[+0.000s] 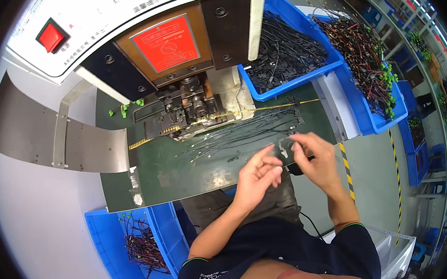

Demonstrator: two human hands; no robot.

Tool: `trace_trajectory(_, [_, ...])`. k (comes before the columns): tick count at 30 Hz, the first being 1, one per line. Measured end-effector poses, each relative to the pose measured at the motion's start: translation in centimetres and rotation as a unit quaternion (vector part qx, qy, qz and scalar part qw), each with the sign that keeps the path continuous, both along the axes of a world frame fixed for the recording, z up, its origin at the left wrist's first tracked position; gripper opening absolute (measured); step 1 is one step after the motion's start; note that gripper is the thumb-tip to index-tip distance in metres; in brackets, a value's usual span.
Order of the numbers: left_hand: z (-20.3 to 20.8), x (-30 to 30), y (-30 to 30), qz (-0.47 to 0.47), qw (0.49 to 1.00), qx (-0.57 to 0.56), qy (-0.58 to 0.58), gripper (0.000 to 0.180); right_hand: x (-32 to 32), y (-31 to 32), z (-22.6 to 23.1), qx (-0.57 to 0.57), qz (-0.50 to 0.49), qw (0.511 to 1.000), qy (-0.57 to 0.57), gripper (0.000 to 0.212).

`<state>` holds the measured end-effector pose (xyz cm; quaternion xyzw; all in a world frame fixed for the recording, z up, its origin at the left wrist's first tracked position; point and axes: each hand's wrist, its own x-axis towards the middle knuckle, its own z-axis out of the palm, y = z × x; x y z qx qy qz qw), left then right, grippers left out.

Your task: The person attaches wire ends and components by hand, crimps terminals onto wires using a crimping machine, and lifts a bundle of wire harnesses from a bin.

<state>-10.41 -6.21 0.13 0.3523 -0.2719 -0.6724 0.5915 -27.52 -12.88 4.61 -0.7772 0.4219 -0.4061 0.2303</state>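
Black wires (233, 134) with small dark connectors lie in a loose bundle across the green bench top (185, 181), their connector ends to the right. My left hand (260, 178) is just in front of them, fingers loosely curled but apart, with nothing visible in it. At the bundle's right end is my right hand (318, 161), thumb and forefinger brought together beside the connectors. Whatever sits between those fingertips is too small to make out. Behind the wires stands a crimping press (192, 103), a yellowish terminal strip (140, 144) running through it.
A blue bin (282, 90) of black wires sits behind the bundle on the right. Another blue bin (372, 124) beyond it holds red-black wires with green connectors. A curved metal guide (92, 148) reaches the bench's left side. Lower left, a blue crate (103, 236) contains more wires.
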Motion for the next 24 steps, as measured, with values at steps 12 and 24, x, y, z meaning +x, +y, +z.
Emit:
trace_trajectory(12, [-1.9,-0.3,0.1,0.110,0.987,-0.094,-0.062,0.014,0.3,3.3,-2.8,0.184,0.067,0.977,-0.081,0.010])
trace_trajectory(24, [-1.2,4.7,2.8,0.152,0.985,0.027,0.080,0.008,1.0,2.5,-3.1,0.267,0.218,0.933,-0.103,0.004])
